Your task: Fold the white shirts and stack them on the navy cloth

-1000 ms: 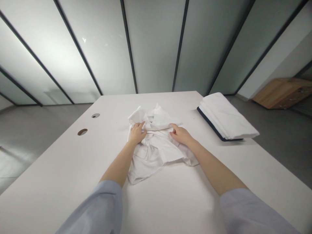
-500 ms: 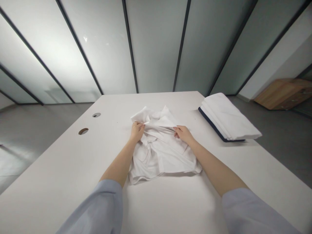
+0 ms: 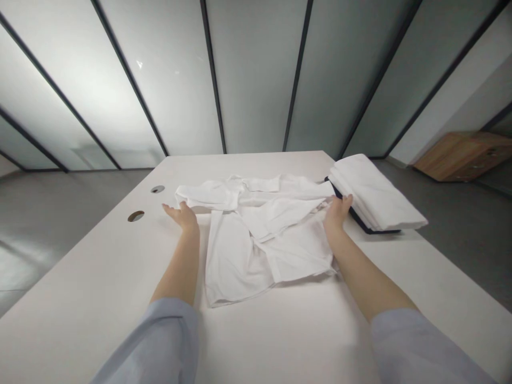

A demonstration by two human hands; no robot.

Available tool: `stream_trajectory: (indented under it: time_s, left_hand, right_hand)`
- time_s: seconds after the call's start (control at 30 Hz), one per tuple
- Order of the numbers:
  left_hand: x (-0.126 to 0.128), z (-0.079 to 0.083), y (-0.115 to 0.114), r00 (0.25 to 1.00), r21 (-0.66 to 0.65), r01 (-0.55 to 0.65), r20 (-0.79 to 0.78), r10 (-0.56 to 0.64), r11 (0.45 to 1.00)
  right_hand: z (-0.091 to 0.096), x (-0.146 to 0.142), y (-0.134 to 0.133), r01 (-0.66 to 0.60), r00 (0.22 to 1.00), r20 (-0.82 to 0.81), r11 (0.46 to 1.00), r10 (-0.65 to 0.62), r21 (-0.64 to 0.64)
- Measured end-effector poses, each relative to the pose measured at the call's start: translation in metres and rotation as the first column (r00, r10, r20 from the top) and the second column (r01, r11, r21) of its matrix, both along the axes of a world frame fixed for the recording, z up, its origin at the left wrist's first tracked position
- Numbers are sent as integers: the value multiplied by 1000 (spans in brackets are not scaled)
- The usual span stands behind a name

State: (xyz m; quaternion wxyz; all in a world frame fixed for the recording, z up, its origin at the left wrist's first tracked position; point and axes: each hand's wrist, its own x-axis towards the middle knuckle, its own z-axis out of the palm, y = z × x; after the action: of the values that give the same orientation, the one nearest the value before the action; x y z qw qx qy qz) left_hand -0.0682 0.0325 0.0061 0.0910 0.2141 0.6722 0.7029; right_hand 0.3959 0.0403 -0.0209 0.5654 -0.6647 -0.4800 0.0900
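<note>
A white shirt (image 3: pixel 256 229) lies on the white table (image 3: pixel 100 277), its sleeves drawn out to the left and right. My left hand (image 3: pixel 182 216) rests at the end of the left sleeve with its fingers stretched out and the thumb apart, holding nothing. My right hand (image 3: pixel 338 209) lies flat on the end of the right sleeve, fingers extended, close beside a stack of folded cloth. Both forearms are bare below light blue sleeves.
A stack of folded white cloth (image 3: pixel 376 194) on a dark blue base sits at the table's right edge. Two round cable holes (image 3: pixel 136 216) are on the left of the table. Frosted glass panels stand behind, and a wooden cabinet (image 3: pixel 460 154) is at the far right.
Both hands moved apart from the shirt's collar area, pulling the bunched shirt wide so its sleeves now stretch left and right. The fingers went from pinching cloth to lying open.
</note>
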Motion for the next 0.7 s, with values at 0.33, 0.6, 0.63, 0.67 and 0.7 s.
stream_trajectory:
  time_s: [0.33,0.6,0.63,0.67,0.7]
  left_hand:
    - [83,-9,-16,203,-713,415,-533,-821,565]
    - [87,-12,-26,122,-799,266,-527,-841,539]
    - [87,-12,-25,107,-798,262,-535,-838,543]
    - [86,-13,-24,90,-797,261,-542,-835,545]
    - [84,-13,-23,76,-795,262,-548,-833,546]
  right_hand:
    - [9,-70,-32,-354,472,602,764,643,-539]
    - [7,-71,-35,-288,519,657,835,547,-469]
    - [9,-71,-36,-281,531,681,863,504,-419]
    - [12,-72,-38,-272,539,705,887,461,-372]
    - [14,-73,-40,-264,534,728,903,430,-339]
